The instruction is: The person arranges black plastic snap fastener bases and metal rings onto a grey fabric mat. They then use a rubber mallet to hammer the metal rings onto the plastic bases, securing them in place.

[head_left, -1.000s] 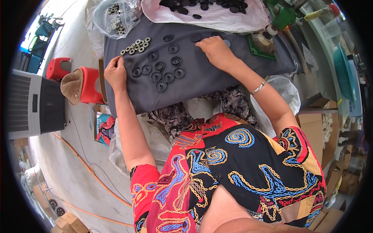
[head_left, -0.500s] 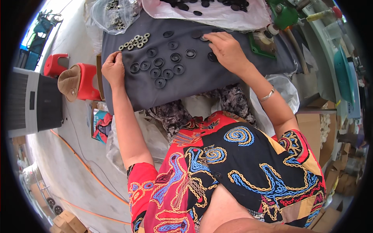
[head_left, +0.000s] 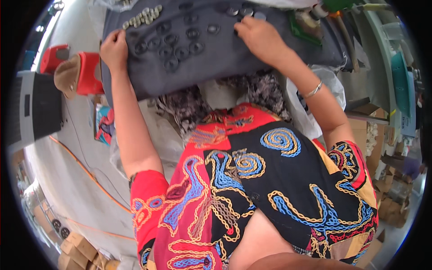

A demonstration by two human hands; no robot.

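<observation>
dark rings (head_left: 173, 42) lie in rows on the grey cloth (head_left: 234, 58) at the frame's top centre; right hand (head_left: 260, 38) rests fingers-down among them, its grip unclear; left hand (head_left: 114, 47) pinches the cloth's left edge; red stool (head_left: 87, 74) at upper left.

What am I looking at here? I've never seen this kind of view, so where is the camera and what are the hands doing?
The picture comes from a fisheye camera on a person's head, looking down, so edges bend. There is no machine, only two bare hands. The left hand rests at the left edge of a grey cloth. The right hand lies flat on the cloth near the top. Dark rings lie spread between the hands, with a row of pale rings above. Neither hand clearly holds anything. The patterned shirt is the person's own.
</observation>
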